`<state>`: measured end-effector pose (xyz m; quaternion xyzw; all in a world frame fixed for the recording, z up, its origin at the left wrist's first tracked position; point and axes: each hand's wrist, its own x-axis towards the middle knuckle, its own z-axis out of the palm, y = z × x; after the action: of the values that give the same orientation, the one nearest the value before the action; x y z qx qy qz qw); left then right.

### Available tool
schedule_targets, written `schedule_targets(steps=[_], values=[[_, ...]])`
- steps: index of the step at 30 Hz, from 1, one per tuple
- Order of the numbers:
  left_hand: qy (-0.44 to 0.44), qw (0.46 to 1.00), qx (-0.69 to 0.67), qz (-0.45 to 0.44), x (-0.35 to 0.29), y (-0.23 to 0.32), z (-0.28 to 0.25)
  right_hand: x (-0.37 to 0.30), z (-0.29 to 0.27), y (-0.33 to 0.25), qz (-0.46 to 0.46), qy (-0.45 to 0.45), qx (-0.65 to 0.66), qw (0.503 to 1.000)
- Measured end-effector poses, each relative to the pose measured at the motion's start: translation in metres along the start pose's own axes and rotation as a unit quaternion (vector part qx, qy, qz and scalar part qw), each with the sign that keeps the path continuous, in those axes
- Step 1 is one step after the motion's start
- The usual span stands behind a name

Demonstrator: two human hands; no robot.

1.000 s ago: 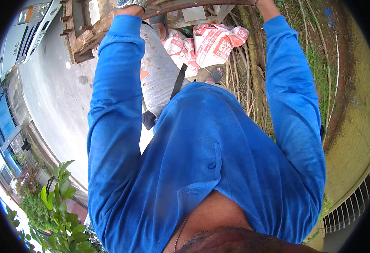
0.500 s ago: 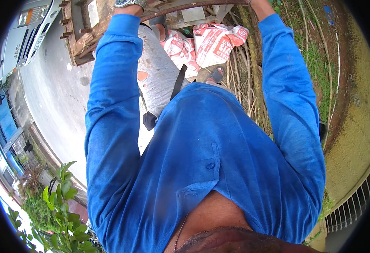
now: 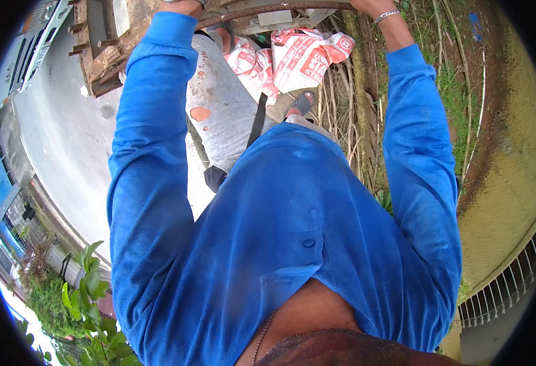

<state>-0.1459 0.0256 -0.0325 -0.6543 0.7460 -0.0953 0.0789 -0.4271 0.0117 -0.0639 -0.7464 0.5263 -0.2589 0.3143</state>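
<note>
Both my arms, in blue sleeves, reach forward to the upper edge of the view. My left hand (image 3: 184,7) is cut off there, beside a rusty metal frame (image 3: 106,64); its fingers are out of sight. A thin, rusty curved bar (image 3: 274,8) runs between my hands along the upper edge. At its right end is my right hand (image 3: 370,6), with a chain bracelet (image 3: 387,16) at the wrist. The right fingers are mostly cut off, so their grip cannot be made out.
Red and white sacks (image 3: 304,58) lie on the ground ahead, near my sandalled foot (image 3: 303,102). Dry sticks (image 3: 341,104) and grass lie to the right, before a yellow wall (image 3: 506,201). A truck (image 3: 27,58) stands far left on the paved ground (image 3: 66,140); a leafy plant (image 3: 94,293) is lower left.
My right hand and its bracelet have come further into view. The rusty frame, sacks and truck have shifted left and slightly up in the picture. My left wristwatch is now mostly out of sight.
</note>
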Motion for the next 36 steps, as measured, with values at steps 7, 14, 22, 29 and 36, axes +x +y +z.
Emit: schedule_targets(steps=[7,14,22,29,36], values=[[0.002,0.999,-0.016,0.033,-0.003,-0.007,-0.001,0.003,-0.003,-0.006,-0.033,-0.029,-0.038,0.998],[0.003,0.999,-0.035,0.006,-0.002,-0.007,-0.001,0.021,-0.012,-0.017,-0.001,-0.129,-0.139,0.982],[-0.010,0.998,-0.062,0.017,-0.004,-0.007,-0.010,0.023,-0.019,-0.014,-0.120,-0.097,-0.182,0.971],[0.001,0.980,-0.194,-0.043,0.016,0.046,-0.027,0.033,-0.098,-0.010,-0.162,-0.117,-0.250,0.947],[-0.017,0.978,-0.209,-0.018,0.043,0.094,-0.034,0.023,-0.131,0.027,-0.164,-0.091,-0.259,0.947]])
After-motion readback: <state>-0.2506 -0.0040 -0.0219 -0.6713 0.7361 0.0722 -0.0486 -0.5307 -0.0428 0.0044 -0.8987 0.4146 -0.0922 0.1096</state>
